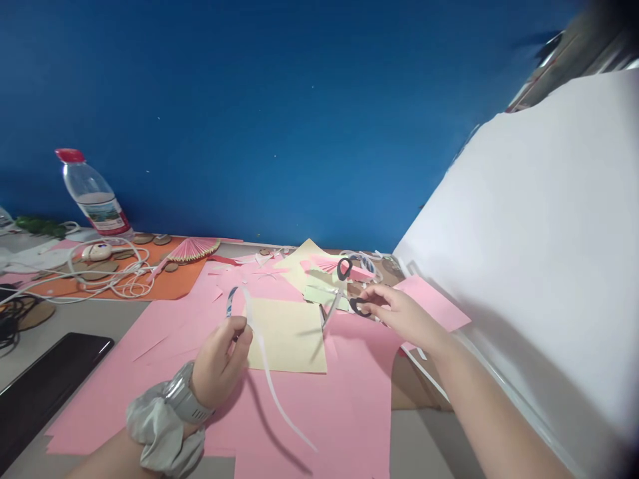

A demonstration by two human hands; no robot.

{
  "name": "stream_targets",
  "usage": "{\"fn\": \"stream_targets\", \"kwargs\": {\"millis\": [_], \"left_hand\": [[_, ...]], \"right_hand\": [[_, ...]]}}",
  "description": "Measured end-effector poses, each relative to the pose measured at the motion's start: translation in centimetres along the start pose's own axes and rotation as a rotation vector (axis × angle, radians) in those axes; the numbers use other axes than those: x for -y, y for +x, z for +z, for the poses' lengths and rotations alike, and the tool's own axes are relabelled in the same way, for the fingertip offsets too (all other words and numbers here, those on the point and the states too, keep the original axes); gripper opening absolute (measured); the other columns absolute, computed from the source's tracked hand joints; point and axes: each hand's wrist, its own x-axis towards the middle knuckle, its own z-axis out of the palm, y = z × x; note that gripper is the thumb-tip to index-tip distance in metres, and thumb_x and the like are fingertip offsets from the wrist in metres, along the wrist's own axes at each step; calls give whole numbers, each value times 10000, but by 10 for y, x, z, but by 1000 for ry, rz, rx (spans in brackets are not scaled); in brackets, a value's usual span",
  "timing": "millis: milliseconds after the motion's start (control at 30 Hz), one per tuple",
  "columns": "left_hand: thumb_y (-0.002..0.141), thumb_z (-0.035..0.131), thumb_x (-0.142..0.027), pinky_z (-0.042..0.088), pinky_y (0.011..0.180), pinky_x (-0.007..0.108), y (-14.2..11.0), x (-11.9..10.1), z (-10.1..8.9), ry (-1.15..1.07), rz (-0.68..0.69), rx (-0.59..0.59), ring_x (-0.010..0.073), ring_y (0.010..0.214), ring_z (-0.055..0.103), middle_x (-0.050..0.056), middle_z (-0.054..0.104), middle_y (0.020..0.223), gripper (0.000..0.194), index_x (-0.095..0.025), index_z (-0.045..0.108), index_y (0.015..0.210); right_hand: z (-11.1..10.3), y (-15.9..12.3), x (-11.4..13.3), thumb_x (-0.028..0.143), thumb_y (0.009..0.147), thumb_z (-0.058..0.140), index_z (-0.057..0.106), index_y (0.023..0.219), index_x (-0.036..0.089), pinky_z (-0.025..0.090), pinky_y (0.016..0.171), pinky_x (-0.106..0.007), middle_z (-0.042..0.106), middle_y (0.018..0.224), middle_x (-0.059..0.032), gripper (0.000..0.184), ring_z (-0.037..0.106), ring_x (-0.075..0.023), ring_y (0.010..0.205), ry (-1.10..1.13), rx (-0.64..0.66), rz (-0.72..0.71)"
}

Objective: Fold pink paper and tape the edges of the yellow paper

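My left hand (pixel 222 359), with a watch and a grey scrunchie at the wrist, is closed on a roll of double-sided tape (pixel 230 303). A loose white strip of it (pixel 273 389) hangs down toward the pink paper. In my right hand (pixel 392 307) is one black handle of a pair of scissors (pixel 339 295). Its blades are spread apart over the far right part of a pale yellow square sheet (pixel 287 346). That sheet lies on large pink paper (pixel 319 412). Behind the scissors lie a folded pink paper fan (pixel 327 264) and another yellow sheet (pixel 304 256).
At the left are a black phone (pixel 50 392), tangled white cables (pixel 132 276), orange paper (pixel 184 283) and a red-capped bottle (pixel 94 196). A second pink fan (pixel 194 249) lies by the blue wall (pixel 279 120). A white panel (pixel 544 253) stands along the right.
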Motion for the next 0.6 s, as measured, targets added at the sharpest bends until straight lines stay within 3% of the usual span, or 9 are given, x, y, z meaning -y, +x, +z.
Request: {"fn": "stream_targets", "kwargs": {"millis": [100, 200, 400, 467, 600], "left_hand": [[886, 371, -217, 394, 520, 245, 0, 0, 1, 0, -2, 5, 123, 527, 437, -35, 444, 608, 131, -205, 459, 789], [886, 372, -214, 389, 516, 243, 0, 1, 1, 3, -12, 10, 121, 525, 429, -36, 436, 607, 122, -204, 455, 797], [885, 366, -199, 392, 529, 241, 1, -2, 0, 1, -31, 22, 119, 543, 440, -31, 452, 618, 127, -200, 454, 794], [883, 369, -202, 388, 523, 243, 1, -3, 0, 3, -39, 21, 119, 541, 440, -32, 448, 612, 129, -200, 448, 781], [887, 367, -226, 399, 530, 253, 1, -2, 1, 8, -31, 18, 125, 540, 441, -28, 447, 619, 132, -199, 458, 795]], "right_hand": [[4, 1, 1, 396, 767, 561, 599, 880, 217, 449, 753, -337, 666, 904, -41, 215, 620, -218, 851, 54, -140, -54], [8, 1, -2, 393, 792, 545, 576, 900, 208, 453, 796, -356, 646, 892, -49, 216, 610, -216, 872, 103, -298, -82], [23, -10, -23, 324, 799, 540, 557, 811, 206, 436, 889, -379, 472, 1088, -74, 120, 494, -221, 1072, 18, -535, -272], [30, -15, -28, 327, 796, 547, 554, 796, 204, 431, 899, -395, 450, 1119, -83, 123, 478, -231, 1093, 10, -541, -265], [42, -23, -30, 344, 857, 483, 511, 871, 219, 449, 865, -387, 554, 1008, -58, 129, 545, -213, 1014, 186, -408, -174]]}}
